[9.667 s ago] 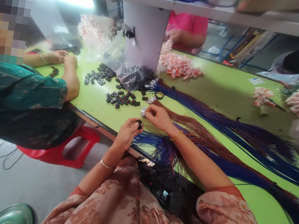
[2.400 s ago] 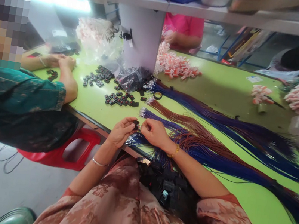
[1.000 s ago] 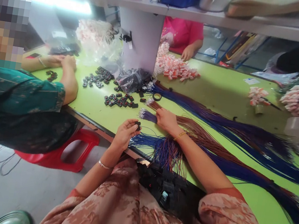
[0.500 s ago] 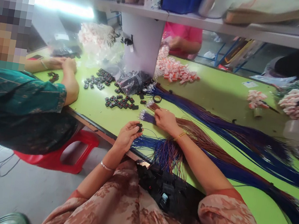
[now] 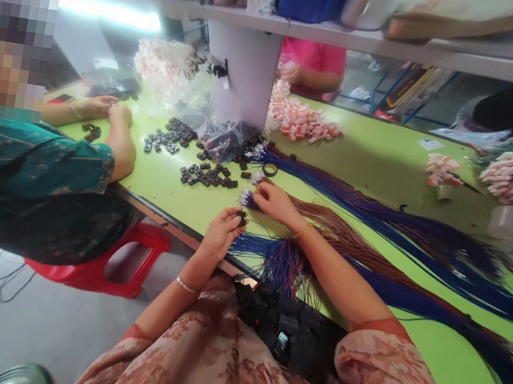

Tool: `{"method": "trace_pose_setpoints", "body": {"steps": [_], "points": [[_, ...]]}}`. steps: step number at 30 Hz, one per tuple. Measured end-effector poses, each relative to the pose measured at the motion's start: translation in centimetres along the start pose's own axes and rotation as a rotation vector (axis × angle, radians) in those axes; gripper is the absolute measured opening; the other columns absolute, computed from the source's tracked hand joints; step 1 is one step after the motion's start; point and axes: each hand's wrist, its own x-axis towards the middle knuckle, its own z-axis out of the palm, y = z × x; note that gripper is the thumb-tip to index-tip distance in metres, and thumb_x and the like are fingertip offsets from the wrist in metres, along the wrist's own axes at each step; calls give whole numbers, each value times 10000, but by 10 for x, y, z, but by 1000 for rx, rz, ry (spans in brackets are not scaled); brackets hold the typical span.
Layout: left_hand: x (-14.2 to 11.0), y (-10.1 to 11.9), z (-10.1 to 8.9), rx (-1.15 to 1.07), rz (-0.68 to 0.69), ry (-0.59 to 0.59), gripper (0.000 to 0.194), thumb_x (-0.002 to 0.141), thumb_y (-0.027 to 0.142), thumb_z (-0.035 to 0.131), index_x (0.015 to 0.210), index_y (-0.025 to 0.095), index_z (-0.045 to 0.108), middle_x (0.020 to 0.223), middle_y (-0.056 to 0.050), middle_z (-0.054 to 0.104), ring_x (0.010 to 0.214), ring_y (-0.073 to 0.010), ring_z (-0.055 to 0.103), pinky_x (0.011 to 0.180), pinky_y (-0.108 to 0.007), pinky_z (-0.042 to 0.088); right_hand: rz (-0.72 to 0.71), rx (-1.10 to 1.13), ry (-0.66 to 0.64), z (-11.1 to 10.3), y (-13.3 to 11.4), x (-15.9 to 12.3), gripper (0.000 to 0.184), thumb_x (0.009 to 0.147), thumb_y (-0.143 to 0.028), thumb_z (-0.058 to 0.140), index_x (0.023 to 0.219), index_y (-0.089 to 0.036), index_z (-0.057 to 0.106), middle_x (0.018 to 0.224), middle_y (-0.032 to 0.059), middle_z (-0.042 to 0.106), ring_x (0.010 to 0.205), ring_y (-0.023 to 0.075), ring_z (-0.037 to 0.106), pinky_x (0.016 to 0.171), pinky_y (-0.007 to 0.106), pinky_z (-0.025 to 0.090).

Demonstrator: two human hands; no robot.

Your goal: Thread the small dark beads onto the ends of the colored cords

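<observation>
Between the thumb and fingers of my left hand (image 5: 222, 233) is a small black plastic connector housing (image 5: 241, 218), held above the table's front edge. My right hand (image 5: 275, 203) has its fingers bent at the metal-tipped ends of a blue wire bundle (image 5: 246, 198); whether a single wire is pinched there is too small to make out. Just behind that hand lies a brown wire bundle (image 5: 330, 220). Loose blue and brown wires (image 5: 291, 265) hang in a tangle over the edge below my wrists. Several black parts (image 5: 285, 320) lie on my lap.
Black connector housings (image 5: 205, 175) lie in piles left of the wires, near a tape roll (image 5: 270, 169). More blue wires (image 5: 362, 199) stretch rightward. White-orange connectors (image 5: 304, 120) are heaped behind. A co-worker's sleeve (image 5: 48, 156) is at left, beside a red stool (image 5: 128, 262).
My right hand has moved a little left, from the brown wires to the tips of the blue bundle. My left hand keeps the connector housing, shifted slightly right.
</observation>
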Motion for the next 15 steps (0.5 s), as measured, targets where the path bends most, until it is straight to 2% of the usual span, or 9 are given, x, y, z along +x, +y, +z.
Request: {"method": "trace_pose_setpoints", "body": {"steps": [2,5,15], "points": [[0,0,1,-8,4,-6,306,652,176,749,925,161,612,847,-13,633,778,-111,626,704,-225,489,-25,145,24,2,-7,-2,154,787,-272,479,739,-151,562,667,-10,563,590,99,435,569,210,309],[-1,-1,2,-34,11,-27,299,664,177,739,934,160,613,857,-18,631,772,-104,614,704,-223,480,-29,242,30,3,-16,-11,141,760,-264,499,713,-148,564,630,-28,533,569,86,415,551,200,301],[-1,-1,4,-77,18,-55,273,698,166,707,954,172,612,912,-29,638,813,-110,592,751,-244,460,-8,113,-24,10,-20,-46,249,796,-304,482,591,-163,488,527,-54,441,513,73,316,518,218,214]]}}
